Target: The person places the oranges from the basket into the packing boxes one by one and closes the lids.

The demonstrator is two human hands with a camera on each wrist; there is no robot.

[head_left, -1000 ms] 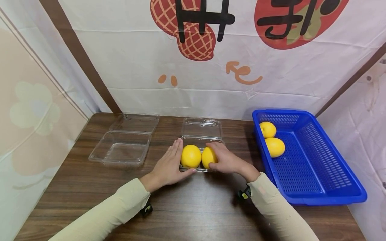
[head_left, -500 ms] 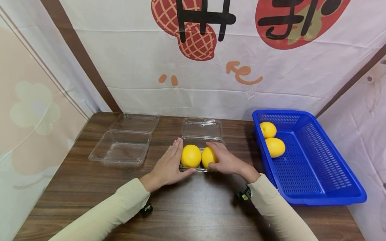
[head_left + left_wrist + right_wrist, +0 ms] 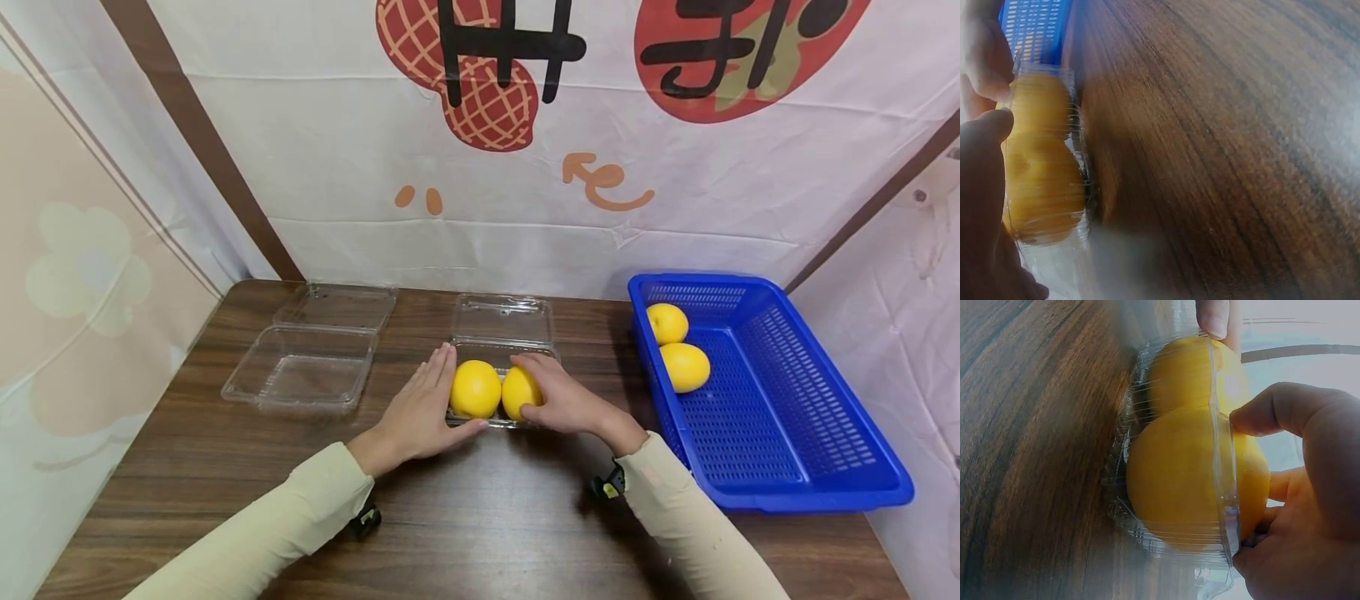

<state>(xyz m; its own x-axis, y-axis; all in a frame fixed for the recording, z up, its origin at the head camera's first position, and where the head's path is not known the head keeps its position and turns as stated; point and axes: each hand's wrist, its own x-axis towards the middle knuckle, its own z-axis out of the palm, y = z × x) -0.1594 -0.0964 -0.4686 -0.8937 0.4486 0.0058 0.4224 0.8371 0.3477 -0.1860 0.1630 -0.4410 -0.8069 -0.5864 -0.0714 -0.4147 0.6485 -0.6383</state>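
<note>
Two round yellow fruits sit side by side in a clear hinged plastic box [image 3: 504, 423], whose lid [image 3: 502, 320] lies back, away from me. My left hand [image 3: 417, 410] rests along the box's left side, its fingers straight beside the left fruit [image 3: 476, 389] and its thumb at the front rim. My right hand [image 3: 564, 397] holds the right fruit [image 3: 519, 392], fingers curled over its far side and thumb at the near side. In the right wrist view, the right fruit [image 3: 1175, 478] shows through the ribbed clear wall, with the right thumb at the rim.
A second clear box [image 3: 303, 367] stands open at the left with nothing in it. On the right is a blue perforated basket [image 3: 757, 417] with two more yellow fruits [image 3: 685, 367] against its left wall. A white printed curtain [image 3: 330, 183] hangs behind the brown wooden table [image 3: 480, 533].
</note>
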